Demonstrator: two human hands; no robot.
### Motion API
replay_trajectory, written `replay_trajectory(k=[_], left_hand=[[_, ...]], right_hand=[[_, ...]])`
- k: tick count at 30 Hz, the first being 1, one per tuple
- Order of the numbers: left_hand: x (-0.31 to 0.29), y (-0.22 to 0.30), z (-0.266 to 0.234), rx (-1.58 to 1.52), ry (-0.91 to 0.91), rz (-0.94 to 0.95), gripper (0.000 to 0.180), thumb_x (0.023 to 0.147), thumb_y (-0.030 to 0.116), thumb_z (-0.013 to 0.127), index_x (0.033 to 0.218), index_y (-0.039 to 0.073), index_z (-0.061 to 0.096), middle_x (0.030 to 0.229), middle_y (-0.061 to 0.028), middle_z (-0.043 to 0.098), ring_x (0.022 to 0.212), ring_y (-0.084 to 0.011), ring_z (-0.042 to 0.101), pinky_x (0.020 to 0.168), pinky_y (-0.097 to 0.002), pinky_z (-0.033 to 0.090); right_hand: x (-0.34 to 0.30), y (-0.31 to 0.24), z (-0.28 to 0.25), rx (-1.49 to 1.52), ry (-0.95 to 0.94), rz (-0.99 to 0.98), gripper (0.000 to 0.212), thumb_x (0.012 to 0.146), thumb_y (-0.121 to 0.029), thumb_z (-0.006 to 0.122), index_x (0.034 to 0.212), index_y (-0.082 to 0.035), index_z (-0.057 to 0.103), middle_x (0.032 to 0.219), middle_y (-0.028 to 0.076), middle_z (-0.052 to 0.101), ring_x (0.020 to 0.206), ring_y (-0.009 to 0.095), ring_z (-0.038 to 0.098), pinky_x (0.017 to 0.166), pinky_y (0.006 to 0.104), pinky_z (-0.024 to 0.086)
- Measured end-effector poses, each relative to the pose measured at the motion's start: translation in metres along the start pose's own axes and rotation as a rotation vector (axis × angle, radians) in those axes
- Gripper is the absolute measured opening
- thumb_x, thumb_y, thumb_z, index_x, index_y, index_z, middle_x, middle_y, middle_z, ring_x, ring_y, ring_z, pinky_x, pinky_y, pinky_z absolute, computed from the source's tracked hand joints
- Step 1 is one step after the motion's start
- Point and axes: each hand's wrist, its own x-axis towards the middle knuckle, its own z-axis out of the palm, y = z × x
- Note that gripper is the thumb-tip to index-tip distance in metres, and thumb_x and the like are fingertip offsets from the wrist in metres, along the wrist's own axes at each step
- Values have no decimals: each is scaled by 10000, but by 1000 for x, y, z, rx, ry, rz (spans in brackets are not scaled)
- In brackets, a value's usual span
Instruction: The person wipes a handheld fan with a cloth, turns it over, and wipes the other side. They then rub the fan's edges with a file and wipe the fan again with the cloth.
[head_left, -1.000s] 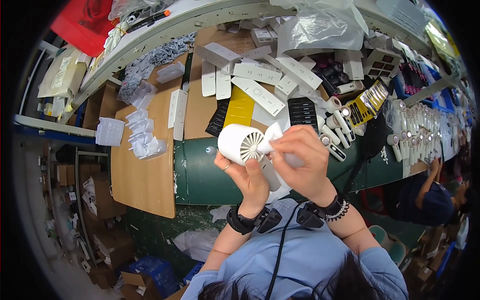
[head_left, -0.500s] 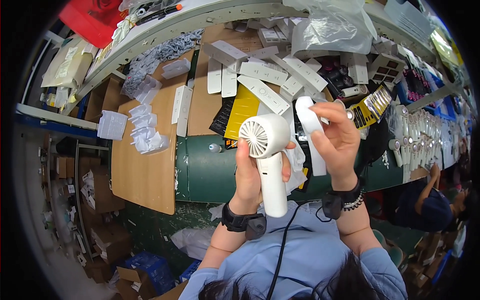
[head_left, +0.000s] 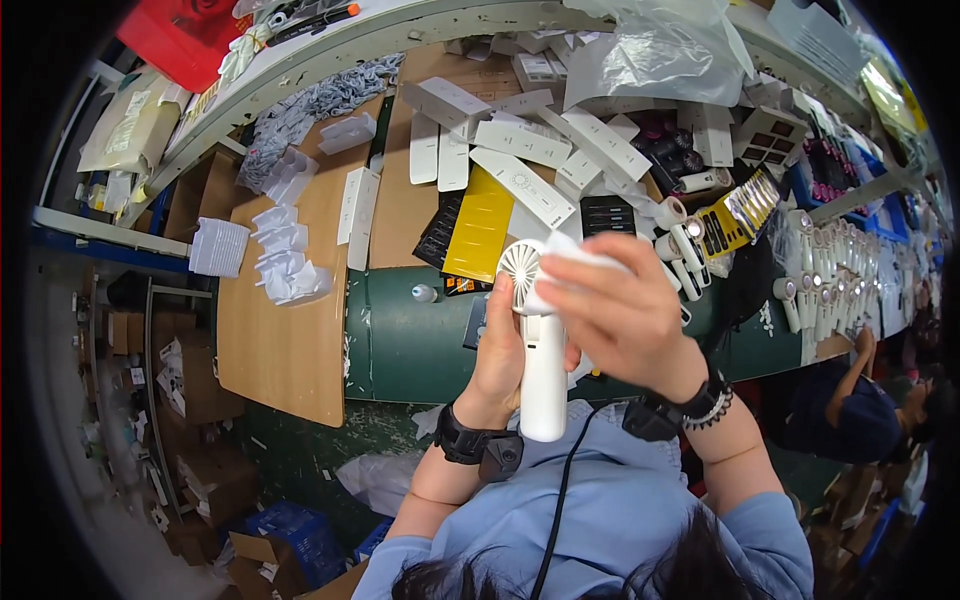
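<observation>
A white handheld fan (head_left: pixel 543 385) is upright in front of my chest, its round ribbed grille facing left. My left hand (head_left: pixel 497 350) is closed around it, just under the fan head, thumb along the side of the grille. My right hand (head_left: pixel 635 315), smeared by motion, presses a folded white strip (head_left: pixel 562 248), which looks like cloth or paper, against the right side of the fan head. Those fingers cover most of the strip and part of the head. A yellow sheet (head_left: pixel 482 225) and black sheets lie on the bench behind the fan.
White slim boxes (head_left: pixel 525 185) are piled at the back beneath a clear plastic bag (head_left: pixel 655 65). Crumpled white trays (head_left: pixel 285 255) and a small bottle (head_left: pixel 424 293) are at left. Several white fans (head_left: pixel 835 285) stand at right, near a co-worker (head_left: pixel 850 405).
My right hand has moved left and brought the white strip from beside the fan onto its head. The fan has turned, its grille now facing more to the left.
</observation>
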Motion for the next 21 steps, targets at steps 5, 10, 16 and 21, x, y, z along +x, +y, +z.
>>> replay_trajectory(k=[5,10,16,21], left_hand=[[-2,1,1,46,-13,-18,610,910,579,181,1068,92,513,654,-74,589,489,-159,564,417,-252,457],[0,-1,-4,50,10,-50,623,908,586,171,1055,89,518,655,-79,588,479,-149,556,425,-248,455],[0,-1,-5,56,-33,-58,619,907,588,177,1064,92,513,658,-79,590,476,-148,553,421,-252,453],[6,-3,-10,53,18,-73,614,903,591,193,1080,91,503,652,-78,582,464,-153,545,410,-253,447]], right_hand=[[-8,-12,4,-20,28,32,308,670,-1,636,962,-91,678,1050,38,637,919,275,544,797,348,464],[-12,-5,1,16,-72,-24,297,677,3,635,960,-80,675,1049,41,640,923,274,546,795,347,466],[-21,-14,3,52,-55,38,285,695,-3,633,970,-68,670,1036,51,645,912,271,553,805,347,465],[-10,-2,1,117,-94,8,258,729,-14,613,978,-49,672,1040,63,645,924,280,553,817,347,460]])
